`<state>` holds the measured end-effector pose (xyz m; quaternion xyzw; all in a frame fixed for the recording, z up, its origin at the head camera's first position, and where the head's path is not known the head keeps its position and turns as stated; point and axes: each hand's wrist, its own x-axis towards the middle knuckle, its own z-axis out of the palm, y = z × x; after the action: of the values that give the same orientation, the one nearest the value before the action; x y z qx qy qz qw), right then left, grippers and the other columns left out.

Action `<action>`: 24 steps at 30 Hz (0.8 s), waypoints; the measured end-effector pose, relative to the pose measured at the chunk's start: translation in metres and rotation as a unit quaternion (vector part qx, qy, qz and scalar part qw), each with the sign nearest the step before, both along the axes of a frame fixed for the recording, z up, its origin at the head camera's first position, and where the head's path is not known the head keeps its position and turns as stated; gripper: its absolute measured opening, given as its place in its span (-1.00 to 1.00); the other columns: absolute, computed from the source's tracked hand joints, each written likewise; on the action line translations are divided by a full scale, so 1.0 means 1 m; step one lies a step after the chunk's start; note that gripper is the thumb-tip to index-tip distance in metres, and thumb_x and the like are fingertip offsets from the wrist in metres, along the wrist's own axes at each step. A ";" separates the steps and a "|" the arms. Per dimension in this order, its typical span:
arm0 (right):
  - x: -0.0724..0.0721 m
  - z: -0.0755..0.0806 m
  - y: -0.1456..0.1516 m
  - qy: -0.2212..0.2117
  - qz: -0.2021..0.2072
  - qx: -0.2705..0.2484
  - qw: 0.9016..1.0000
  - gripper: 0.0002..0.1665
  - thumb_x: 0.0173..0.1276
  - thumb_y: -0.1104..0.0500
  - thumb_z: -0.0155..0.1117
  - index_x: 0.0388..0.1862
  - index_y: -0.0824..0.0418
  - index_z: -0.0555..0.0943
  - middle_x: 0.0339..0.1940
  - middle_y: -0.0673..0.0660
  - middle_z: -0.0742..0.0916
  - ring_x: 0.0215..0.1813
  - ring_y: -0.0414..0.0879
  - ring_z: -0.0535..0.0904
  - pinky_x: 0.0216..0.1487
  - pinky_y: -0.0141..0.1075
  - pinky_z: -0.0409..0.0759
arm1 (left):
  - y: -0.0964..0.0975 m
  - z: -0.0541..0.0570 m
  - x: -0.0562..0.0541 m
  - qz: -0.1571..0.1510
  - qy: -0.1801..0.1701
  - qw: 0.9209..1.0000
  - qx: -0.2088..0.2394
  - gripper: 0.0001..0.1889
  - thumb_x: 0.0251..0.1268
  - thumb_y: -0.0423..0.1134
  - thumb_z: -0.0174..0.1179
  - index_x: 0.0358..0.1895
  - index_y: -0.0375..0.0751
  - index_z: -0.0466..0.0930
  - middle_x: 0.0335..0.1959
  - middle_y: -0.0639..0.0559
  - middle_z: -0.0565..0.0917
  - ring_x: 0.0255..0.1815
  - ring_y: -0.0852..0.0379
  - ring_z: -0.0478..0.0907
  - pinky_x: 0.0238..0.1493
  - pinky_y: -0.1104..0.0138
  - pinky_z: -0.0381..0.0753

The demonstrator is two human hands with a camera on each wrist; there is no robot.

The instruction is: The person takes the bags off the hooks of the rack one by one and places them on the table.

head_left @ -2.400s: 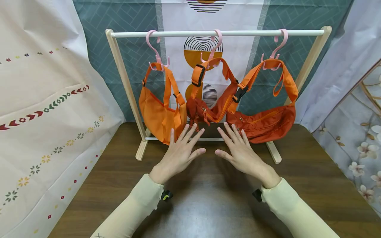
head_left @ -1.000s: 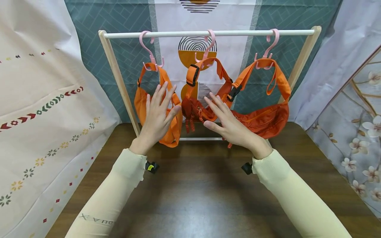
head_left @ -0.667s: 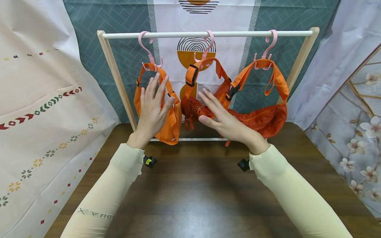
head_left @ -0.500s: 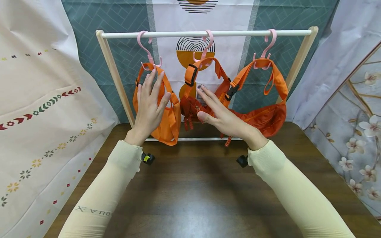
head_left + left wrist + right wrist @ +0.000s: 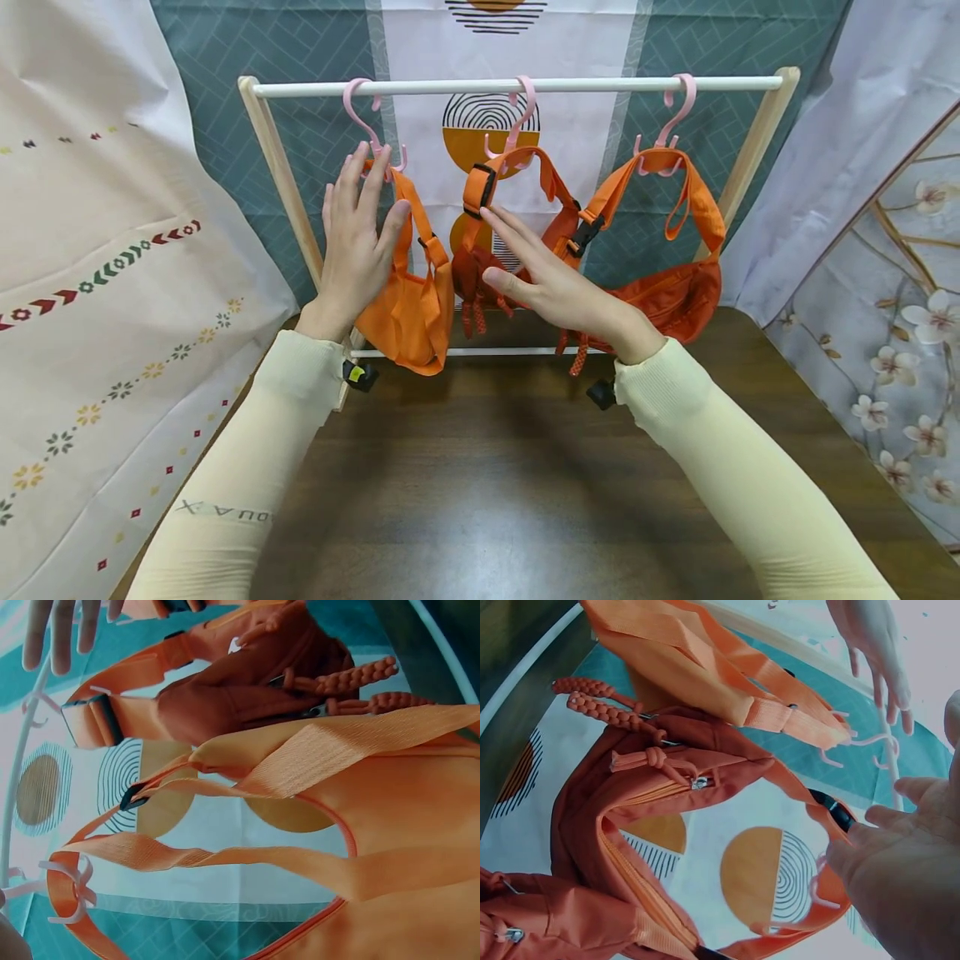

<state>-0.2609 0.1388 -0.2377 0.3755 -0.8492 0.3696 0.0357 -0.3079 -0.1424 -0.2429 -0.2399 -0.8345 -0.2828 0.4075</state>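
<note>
My left hand (image 5: pixel 348 250) is raised with its fingers straight, in front of the left strap of a light-orange shoulder bag (image 5: pixel 408 325); contact cannot be told. That bag hangs from a pink hook (image 5: pixel 360 108). My right hand (image 5: pixel 562 292) is spread before a rust-red waist bag (image 5: pixel 472 275), its fingertips near the black strap buckle (image 5: pixel 478 190). In the right wrist view, nothing is between the fingers of the right hand (image 5: pixel 907 862). A second rust-red waist bag (image 5: pixel 675 300) hangs at the right, partly behind the right hand.
A rack with a white rail (image 5: pixel 570 84) and wooden posts (image 5: pixel 285 183) stands at the back of the brown wooden table (image 5: pixel 450 483). The middle pink hook (image 5: pixel 521 117) and right pink hook (image 5: pixel 678 112) carry the rust-red bags. Patterned curtains (image 5: pixel 90 208) enclose the sides.
Both hands have risen from low in front of the bags. The left went up and left toward its bag's strap and hook; the right moved up and slightly left. The bags stay hanging.
</note>
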 end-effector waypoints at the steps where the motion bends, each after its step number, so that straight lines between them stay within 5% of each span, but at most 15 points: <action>1: -0.001 0.001 -0.001 0.000 0.001 0.001 1.000 0.06 0.47 -0.51 -0.09 0.76 -0.19 -0.18 0.75 -0.17 -0.15 0.72 -0.17 -0.23 0.62 0.20 -0.05 | 0.000 0.003 -0.001 0.002 -0.002 1.000 -0.001 -0.32 0.68 0.22 -0.16 0.71 0.12 0.04 0.72 0.02 -0.01 0.71 0.15 -0.17 0.64 0.09 -0.40; 15: -0.012 0.016 -0.013 0.017 0.023 -0.005 1.000 0.02 0.53 -0.44 -0.04 0.76 -0.15 -0.14 0.76 -0.08 -0.09 0.71 -0.22 -0.20 0.65 0.10 -0.08 | -0.006 0.039 -0.021 0.041 0.002 0.999 -0.015 -0.33 0.68 0.07 -0.05 0.71 0.07 0.03 0.72 0.02 -0.02 0.71 0.11 -0.19 0.63 0.15 -0.46; 24: -0.019 0.024 -0.024 0.009 0.023 -0.004 1.000 -0.02 0.53 -0.44 -0.05 0.75 -0.23 -0.14 0.74 -0.17 -0.06 0.70 -0.24 -0.16 0.64 0.09 -0.02 | -0.006 0.060 -0.029 0.080 -0.005 0.996 -0.035 -0.34 0.69 0.17 -0.17 0.71 0.14 0.00 0.72 0.04 -0.02 0.72 0.13 -0.22 0.61 0.17 -0.53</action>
<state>-0.2799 0.1151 -0.2141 0.3982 -0.8385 0.3702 0.0361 -0.3365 -0.1488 -0.1832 -0.1851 -0.8626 -0.2211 0.4156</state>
